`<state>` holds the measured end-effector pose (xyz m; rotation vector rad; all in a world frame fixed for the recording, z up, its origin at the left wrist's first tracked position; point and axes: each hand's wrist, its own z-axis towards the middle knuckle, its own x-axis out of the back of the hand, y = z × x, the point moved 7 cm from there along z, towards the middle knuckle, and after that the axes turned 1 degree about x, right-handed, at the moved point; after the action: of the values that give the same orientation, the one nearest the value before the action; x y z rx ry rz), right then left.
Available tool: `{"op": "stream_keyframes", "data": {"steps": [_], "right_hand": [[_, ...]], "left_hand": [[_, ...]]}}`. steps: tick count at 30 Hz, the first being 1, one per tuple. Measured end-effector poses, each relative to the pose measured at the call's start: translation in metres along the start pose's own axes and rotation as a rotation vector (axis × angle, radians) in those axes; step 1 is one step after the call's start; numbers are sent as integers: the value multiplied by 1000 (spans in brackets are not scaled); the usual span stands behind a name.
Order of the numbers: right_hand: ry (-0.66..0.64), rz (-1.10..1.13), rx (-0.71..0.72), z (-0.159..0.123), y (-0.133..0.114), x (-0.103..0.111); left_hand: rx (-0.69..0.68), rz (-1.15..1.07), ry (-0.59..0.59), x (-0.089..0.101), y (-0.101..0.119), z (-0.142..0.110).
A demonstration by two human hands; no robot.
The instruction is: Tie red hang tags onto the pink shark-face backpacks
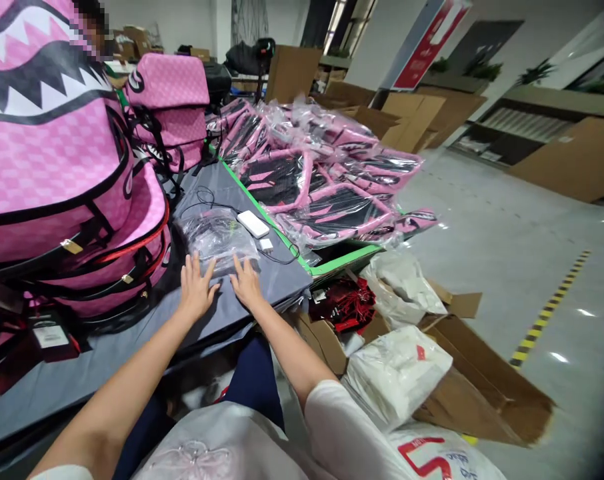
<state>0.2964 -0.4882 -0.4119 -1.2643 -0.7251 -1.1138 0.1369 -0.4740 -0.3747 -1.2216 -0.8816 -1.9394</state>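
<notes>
My left hand (197, 288) lies with spread fingers at the near edge of a stack of clear plastic bags (217, 237) on the grey-covered table (282, 283). Beside it, my right hand (245, 283) also has its fingers apart, fingertips at the stack's near right corner. Neither hand grips anything. Just past the bags rest a white power bank (253, 224) and a small white plug (266, 245) with a black cable.
Pink backpacks with shark-mouth prints (72, 167) are piled on the left. Plastic-wrapped pink bags (327, 173) heap up beyond a green-edged board (345, 259). On the floor at right stand open cardboard boxes (487, 380) and white sacks (399, 373).
</notes>
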Motion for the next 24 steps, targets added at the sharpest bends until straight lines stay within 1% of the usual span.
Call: {"op": "stream_keyframes", "data": {"steps": [1,3,5,6,9,12,15,18,20,22,23,24], "right_hand": [[-48,-16,15,8,-5,-4],[-134,-35,38,22,-10,-16],[-194,-40,50,36,-10,-28],[-208,-39,58,44,-10,-33],[-197,-35,95,71,-7,-44],[-162,-28,114,93,-6,-50],[-71,-7,122,103,-3,-49],[27,41,146,106,-1,-44],[52,113,140,107,1,-40],[78,206,108,102,2,-32],[95,245,89,94,1,-26],[112,274,75,80,-1,-21]], "left_hand": [[23,12,-39,-8,1,15],[79,31,-146,-27,-2,38],[120,46,-239,-45,-9,51],[131,56,-265,-52,-13,56],[146,89,-269,-69,-25,71],[170,89,-258,-84,-37,91],[200,74,-268,-95,-48,115],[219,51,-309,-101,-58,134],[198,26,-307,-98,-59,136],[140,6,-252,-87,-53,124],[105,-2,-214,-79,-48,110],[72,-10,-175,-70,-43,91]]}}
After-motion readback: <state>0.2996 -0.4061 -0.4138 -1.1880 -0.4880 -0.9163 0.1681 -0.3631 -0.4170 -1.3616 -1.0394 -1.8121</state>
